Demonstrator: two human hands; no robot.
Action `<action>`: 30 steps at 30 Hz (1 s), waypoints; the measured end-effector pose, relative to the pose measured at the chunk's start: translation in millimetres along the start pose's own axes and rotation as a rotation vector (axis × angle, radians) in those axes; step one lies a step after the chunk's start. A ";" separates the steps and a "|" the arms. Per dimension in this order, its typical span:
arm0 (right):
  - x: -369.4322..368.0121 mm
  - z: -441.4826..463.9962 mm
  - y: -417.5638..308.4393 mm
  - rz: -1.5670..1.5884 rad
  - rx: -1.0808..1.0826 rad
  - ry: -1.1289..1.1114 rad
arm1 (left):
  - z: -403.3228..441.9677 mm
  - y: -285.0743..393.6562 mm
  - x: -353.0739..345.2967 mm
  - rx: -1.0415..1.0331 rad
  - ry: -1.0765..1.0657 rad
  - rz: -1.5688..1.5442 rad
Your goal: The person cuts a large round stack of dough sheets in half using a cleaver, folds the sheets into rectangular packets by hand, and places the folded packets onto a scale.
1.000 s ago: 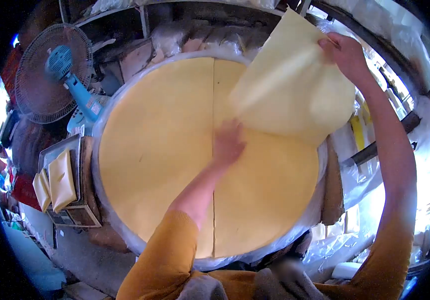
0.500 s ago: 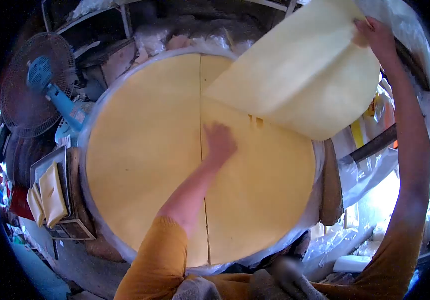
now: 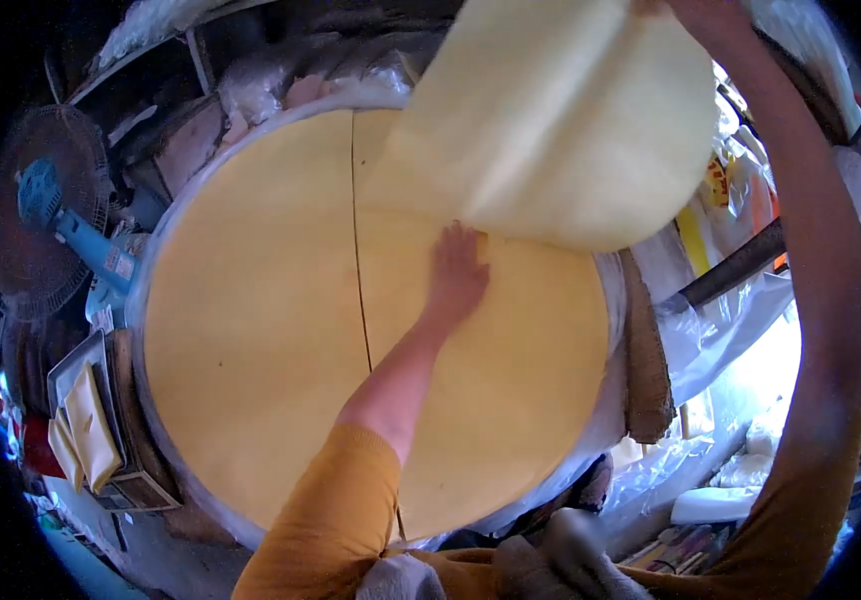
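A large round stack of pale yellow sheets (image 3: 251, 300) lies in front of me, split by a dark straight seam into two halves. My left hand (image 3: 461, 265) rests on the right half, fingers stretched out close to the fold of a lifted sheet. My right hand (image 3: 654, 6), mostly cut off by the top of the view, holds up the far edge of that thin yellow sheet (image 3: 571, 130). The sheet hangs with a crease down its middle, and its rounded lower corner is on the right. It hides the far right part of the stack.
A blue fan (image 3: 91, 245) stands at the left. Below it, folded yellow pieces (image 3: 94, 425) lie on a metal tray over a box. Clear plastic (image 3: 591, 425) edges the round stack. A brown padded piece (image 3: 646, 360) and a dark bar (image 3: 736, 265) are at the right.
My right hand has raised the sheet higher, toward the top edge of the view. My left hand has moved up to the fold and its fingers have spread. The view has shifted slightly.
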State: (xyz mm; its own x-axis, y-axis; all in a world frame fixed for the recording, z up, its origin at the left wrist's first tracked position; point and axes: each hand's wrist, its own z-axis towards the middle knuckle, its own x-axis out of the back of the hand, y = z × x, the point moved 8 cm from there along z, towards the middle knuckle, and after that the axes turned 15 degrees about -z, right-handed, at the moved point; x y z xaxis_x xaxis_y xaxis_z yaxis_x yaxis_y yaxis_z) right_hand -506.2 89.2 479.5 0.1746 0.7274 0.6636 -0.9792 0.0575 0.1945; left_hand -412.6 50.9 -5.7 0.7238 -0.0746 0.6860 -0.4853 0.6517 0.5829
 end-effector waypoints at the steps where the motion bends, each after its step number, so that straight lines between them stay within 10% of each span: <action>1: -4.1 8.9 -7.4 0.002 0.031 0.007 | -0.5 2.0 1.9 0.007 -0.009 0.005; 7: -32.6 -66.5 -214.4 0.200 0.698 -0.260 | -8.0 39.2 -16.9 0.122 -0.452 0.270; 10: -19.0 -179.1 -310.8 0.197 1.071 -0.458 | -12.3 101.9 -34.9 -0.370 -0.133 -0.027; 12: 29.2 -243.7 -297.9 0.322 1.108 -0.009 | -11.8 137.0 12.9 -0.322 0.025 0.102; 14: 37.9 -265.7 -240.8 0.747 0.765 0.114 | -19.7 163.3 54.8 -0.293 0.088 -0.082; 17: -61.0 -290.0 -94.7 0.739 -0.208 -0.219 | -36.5 169.3 90.6 -0.269 0.034 -0.811; 18: -99.3 -312.8 -51.6 0.761 -0.612 -0.336 | -44.2 171.0 93.7 -0.241 0.121 -0.639; 24: -287.7 -382.0 -2.8 0.210 -0.395 -0.427 | 22.4 203.0 86.5 -0.208 0.295 0.029; 30: -312.9 -381.8 -23.7 0.001 -0.295 -0.560 | 127.5 51.8 11.6 0.503 -0.131 0.193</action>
State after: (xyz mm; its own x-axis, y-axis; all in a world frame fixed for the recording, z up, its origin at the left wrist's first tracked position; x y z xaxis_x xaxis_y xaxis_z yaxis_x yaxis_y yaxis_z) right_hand -577.1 121.3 -8.6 0.1229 0.2641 0.9566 -0.9527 0.3013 0.0392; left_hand -491.9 -12.5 87.9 0.5474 -0.1035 0.8304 -0.8005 0.2244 0.5557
